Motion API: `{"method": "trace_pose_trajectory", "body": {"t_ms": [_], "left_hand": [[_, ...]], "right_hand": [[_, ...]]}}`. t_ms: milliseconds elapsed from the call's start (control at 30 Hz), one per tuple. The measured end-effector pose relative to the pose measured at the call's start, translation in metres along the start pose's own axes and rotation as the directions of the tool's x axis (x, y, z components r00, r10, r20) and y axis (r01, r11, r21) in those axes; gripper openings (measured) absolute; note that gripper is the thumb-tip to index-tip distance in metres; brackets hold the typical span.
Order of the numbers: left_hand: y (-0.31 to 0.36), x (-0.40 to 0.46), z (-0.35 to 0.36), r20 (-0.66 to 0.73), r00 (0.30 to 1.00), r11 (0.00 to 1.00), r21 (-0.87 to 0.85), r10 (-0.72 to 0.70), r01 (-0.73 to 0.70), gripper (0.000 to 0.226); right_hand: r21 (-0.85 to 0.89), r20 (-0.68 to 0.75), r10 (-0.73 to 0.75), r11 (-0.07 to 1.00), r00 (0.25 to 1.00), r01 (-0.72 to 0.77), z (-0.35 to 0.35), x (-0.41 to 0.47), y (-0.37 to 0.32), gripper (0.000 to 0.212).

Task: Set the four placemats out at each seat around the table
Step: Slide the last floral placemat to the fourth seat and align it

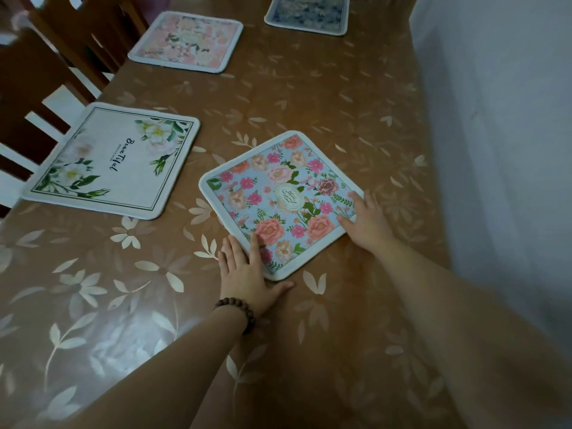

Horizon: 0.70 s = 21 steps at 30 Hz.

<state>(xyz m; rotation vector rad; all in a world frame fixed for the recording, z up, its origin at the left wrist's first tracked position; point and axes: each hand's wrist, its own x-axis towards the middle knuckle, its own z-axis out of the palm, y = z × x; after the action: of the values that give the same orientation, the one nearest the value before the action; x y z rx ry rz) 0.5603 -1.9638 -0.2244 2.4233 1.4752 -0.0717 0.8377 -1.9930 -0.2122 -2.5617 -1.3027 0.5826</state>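
A blue placemat [278,193] with pink and orange flowers lies flat on the table, turned at an angle. My left hand [247,270], with a bead bracelet on the wrist, rests flat at its near corner, fingers spread, one finger on the mat. My right hand [365,221] lies flat on the mat's right corner. A white placemat [114,159] with green leaves sits at the left edge. A pink floral placemat [187,40] lies farther back on the left. A dark blue placemat [309,12] sits at the far end.
The table [309,97] wears a brown cloth with pale leaf prints. Dark wooden chairs [37,72] stand along its left side. A pale wall [501,119] runs close along the table's right edge.
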Motion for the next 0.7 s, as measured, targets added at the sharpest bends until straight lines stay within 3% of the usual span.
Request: {"method": "trace_pose_trajectory", "body": {"t_ms": [400, 600, 700], "left_hand": [[-0.031, 0.029, -0.024, 0.007, 0.997, 0.985, -0.156, 0.080, -0.078, 0.114], [-0.059, 0.030, -0.036, -0.007, 0.993, 0.984, -0.135, 0.114, -0.114, 0.077], [-0.073, 0.030, -0.040, 0.018, 0.989, 0.986, -0.087, 0.144, -0.142, 0.069]], "right_hand": [[0.053, -0.050, 0.054, 0.997, 0.997, -0.052, 0.011, -0.003, -0.003, 0.065], [0.076, -0.021, 0.071, 0.995, 0.997, -0.069, 0.023, -0.053, -0.016, 0.075], [0.104, -0.015, 0.091, 0.991, 0.996, -0.089, 0.032, -0.080, -0.025, 0.084]]}}
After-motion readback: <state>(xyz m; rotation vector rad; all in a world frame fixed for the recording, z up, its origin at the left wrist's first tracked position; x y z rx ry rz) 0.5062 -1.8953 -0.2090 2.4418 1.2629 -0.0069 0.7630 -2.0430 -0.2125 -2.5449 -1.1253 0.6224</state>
